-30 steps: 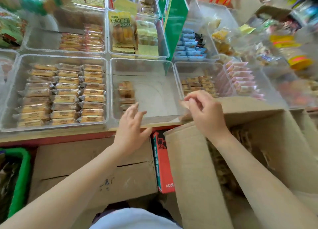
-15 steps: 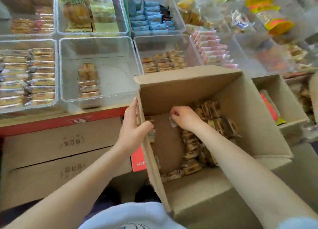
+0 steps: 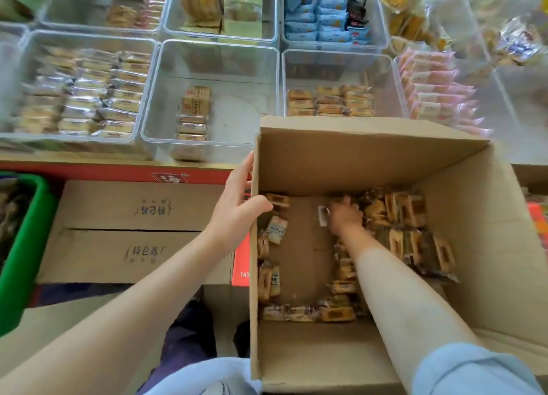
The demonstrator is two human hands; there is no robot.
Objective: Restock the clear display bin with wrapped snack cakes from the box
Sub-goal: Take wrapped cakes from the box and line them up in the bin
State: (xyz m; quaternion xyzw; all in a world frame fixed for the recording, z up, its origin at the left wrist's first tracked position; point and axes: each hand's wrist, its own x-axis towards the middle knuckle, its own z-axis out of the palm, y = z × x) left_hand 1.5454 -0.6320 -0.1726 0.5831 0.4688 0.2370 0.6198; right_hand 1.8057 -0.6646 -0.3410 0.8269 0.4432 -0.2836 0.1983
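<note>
Plain brown box [image 3: 341,154] — tan-and-brown wrapped snack cakes [image 3: 406,207]; green crate [image 3: 32,231]; pale-blue packets [image 3: 323,17] — pink packets [image 3: 433,89].

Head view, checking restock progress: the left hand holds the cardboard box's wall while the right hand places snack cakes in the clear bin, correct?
Not quite. The head view shows the right hand down inside the cardboard box, among the snack cakes; the left hand does hold its wall.

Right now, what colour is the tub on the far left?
Green. The tub shows at the left edge of the head view.
</note>
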